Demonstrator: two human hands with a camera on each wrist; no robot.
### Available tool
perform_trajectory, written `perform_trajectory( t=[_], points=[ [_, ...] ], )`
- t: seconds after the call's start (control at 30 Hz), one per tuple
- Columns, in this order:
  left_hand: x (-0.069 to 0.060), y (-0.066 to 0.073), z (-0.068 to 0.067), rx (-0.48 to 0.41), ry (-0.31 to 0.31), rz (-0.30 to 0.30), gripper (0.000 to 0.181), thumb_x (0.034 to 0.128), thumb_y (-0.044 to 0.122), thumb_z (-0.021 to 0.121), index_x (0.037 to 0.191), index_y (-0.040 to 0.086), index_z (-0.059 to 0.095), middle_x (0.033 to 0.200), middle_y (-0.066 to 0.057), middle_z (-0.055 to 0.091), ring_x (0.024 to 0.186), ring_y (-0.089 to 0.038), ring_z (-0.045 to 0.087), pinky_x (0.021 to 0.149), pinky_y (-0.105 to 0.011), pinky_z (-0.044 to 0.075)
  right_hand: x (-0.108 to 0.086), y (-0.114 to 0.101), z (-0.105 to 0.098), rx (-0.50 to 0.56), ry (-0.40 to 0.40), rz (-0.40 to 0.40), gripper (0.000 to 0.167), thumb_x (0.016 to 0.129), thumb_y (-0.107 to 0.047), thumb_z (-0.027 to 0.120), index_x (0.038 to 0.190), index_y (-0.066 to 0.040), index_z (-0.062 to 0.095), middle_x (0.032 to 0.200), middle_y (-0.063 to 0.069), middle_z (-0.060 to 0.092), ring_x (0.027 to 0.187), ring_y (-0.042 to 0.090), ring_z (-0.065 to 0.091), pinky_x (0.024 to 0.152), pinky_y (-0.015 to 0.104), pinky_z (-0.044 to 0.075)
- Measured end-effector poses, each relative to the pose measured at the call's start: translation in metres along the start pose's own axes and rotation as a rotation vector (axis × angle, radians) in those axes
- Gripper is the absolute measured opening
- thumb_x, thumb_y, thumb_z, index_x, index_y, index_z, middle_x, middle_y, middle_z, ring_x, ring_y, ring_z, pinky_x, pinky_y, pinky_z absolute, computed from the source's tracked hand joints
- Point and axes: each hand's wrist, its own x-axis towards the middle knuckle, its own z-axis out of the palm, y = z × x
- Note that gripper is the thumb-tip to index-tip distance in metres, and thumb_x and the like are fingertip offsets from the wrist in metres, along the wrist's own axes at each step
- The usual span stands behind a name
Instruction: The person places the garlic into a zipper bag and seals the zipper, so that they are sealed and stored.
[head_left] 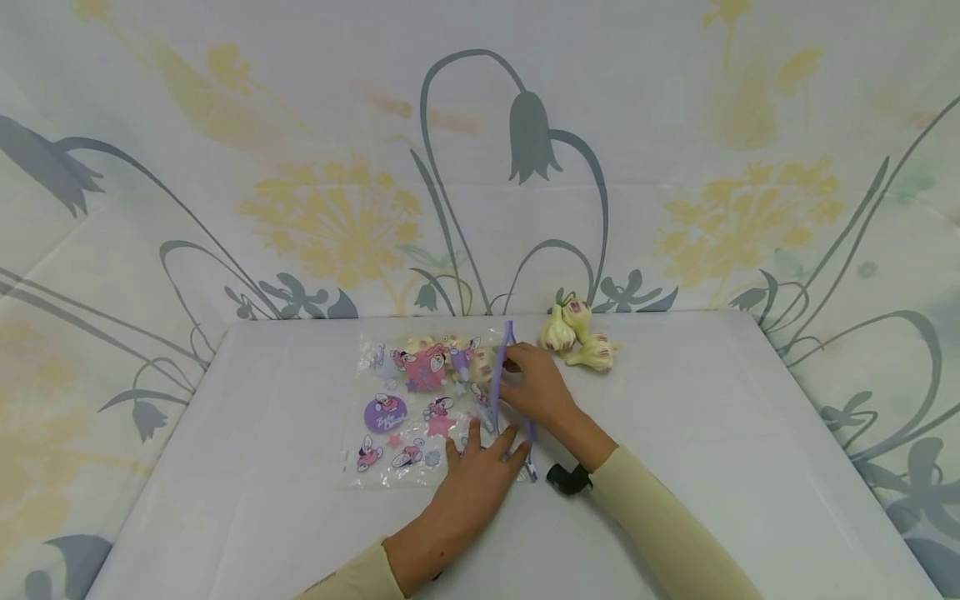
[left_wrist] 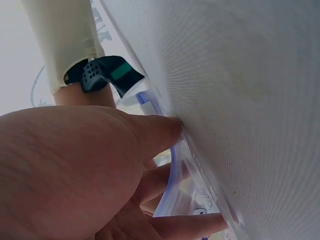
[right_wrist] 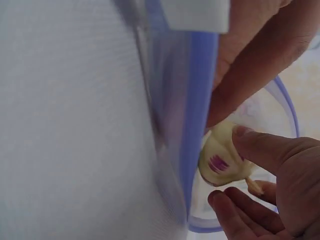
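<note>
A clear zip bag [head_left: 386, 458] with pink and purple cartoon prints lies flat, its purple-edged mouth [head_left: 497, 379] facing right. Pale garlic bulbs show through its upper part. My left hand [head_left: 480, 483] rests with spread fingers on the bag's near right corner, by the mouth. At the opening, my right hand [head_left: 542, 387] has its fingers just inside. In the right wrist view, a garlic bulb [right_wrist: 222, 157] with purple streaks sits inside the mouth; the thumb [right_wrist: 260, 145] overlaps it and the fingertips [right_wrist: 220, 200] stand a little apart below.
Three more garlic bulbs [head_left: 592, 352] lie together at the back of the white table [head_left: 270, 417], right of the bag. A black wrist device [head_left: 568, 479] is on the right wrist. A flower-patterned cloth [head_left: 480, 167] hangs behind and at the sides.
</note>
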Motion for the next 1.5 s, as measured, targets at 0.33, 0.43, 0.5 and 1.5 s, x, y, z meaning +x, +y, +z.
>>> perform_trajectory(
  t=[0.33, 0.43, 0.5, 1.5],
  points=[
    [0.002, -0.001, 0.0, -0.022, -0.039, -0.003, 0.049, 0.1021, 0.011, 0.068, 0.148, 0.029, 0.064, 0.157, 0.0, 0.053, 0.14, -0.052, 0.051, 0.092, -0.071, 0.054, -0.015, -0.004, -0.022, 0.053, 0.021, 0.025, 0.064, 0.086, -0.01, 0.089, 0.142, 0.005, 0.061, 0.127, 0.019, 0.07, 0.116, 0.035, 0.071, 0.099, 0.042, 0.059],
    [0.002, -0.002, 0.001, -0.038, -0.041, -0.008, 0.05, 0.1021, 0.01, 0.068, 0.148, 0.029, 0.064, 0.157, 0.0, 0.053, 0.14, -0.053, 0.05, 0.093, -0.072, 0.054, -0.018, -0.003, -0.027, 0.041, 0.049, 0.004, 0.061, 0.087, -0.013, 0.089, 0.14, 0.004, 0.063, 0.127, 0.018, 0.07, 0.116, 0.034, 0.07, 0.098, 0.043, 0.059],
    [0.002, -0.002, 0.002, -0.044, -0.039, -0.011, 0.05, 0.1016, 0.009, 0.068, 0.147, 0.029, 0.065, 0.157, 0.0, 0.053, 0.14, -0.053, 0.05, 0.093, -0.072, 0.054, -0.019, -0.002, -0.031, 0.032, 0.064, -0.002, 0.058, 0.087, -0.015, 0.089, 0.138, 0.002, 0.065, 0.127, 0.016, 0.07, 0.116, 0.033, 0.069, 0.098, 0.044, 0.059],
    [0.001, -0.001, 0.001, -0.092, -0.053, -0.004, 0.052, 0.1012, 0.006, 0.068, 0.149, 0.027, 0.063, 0.159, -0.003, 0.052, 0.142, -0.054, 0.048, 0.096, -0.074, 0.051, -0.029, 0.074, -0.11, -0.12, 0.132, -0.039, 0.058, 0.083, -0.009, 0.089, 0.135, 0.001, 0.065, 0.139, 0.02, 0.061, 0.133, 0.043, 0.052, 0.111, 0.063, 0.041]
  ],
)
